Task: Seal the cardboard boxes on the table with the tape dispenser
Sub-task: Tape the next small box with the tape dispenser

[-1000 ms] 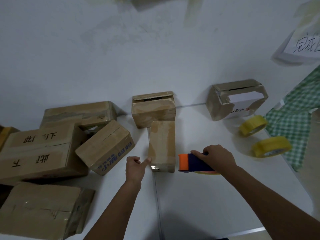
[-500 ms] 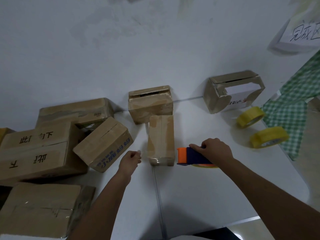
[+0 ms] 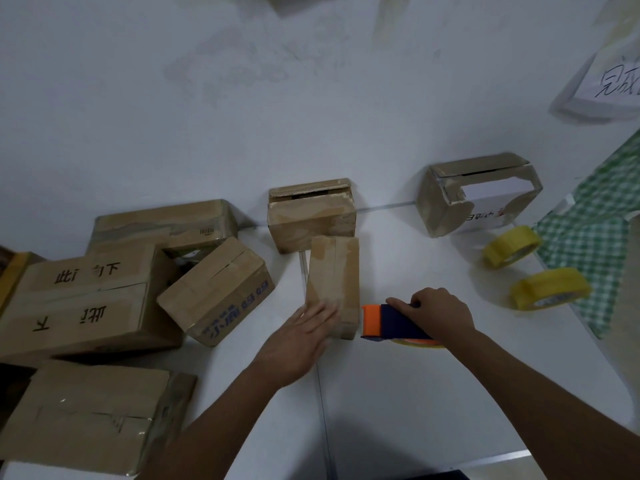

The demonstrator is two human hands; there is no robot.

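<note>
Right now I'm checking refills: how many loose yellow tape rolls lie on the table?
2: one yellow tape roll beside the torn box, another nearer, by the green checked cloth. Others may be hidden.

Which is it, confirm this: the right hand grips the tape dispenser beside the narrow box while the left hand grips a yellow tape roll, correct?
Not quite. In the head view the left hand lies with straight fingers on the narrow box; both yellow tape rolls lie untouched. The right hand does grip the tape dispenser.

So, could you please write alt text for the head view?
A person's left hand presses flat on a narrow cardboard box while the right hand grips an orange-and-blue tape dispenser beside it on a white table. More boxes lie left; two yellow tape rolls right.
</note>
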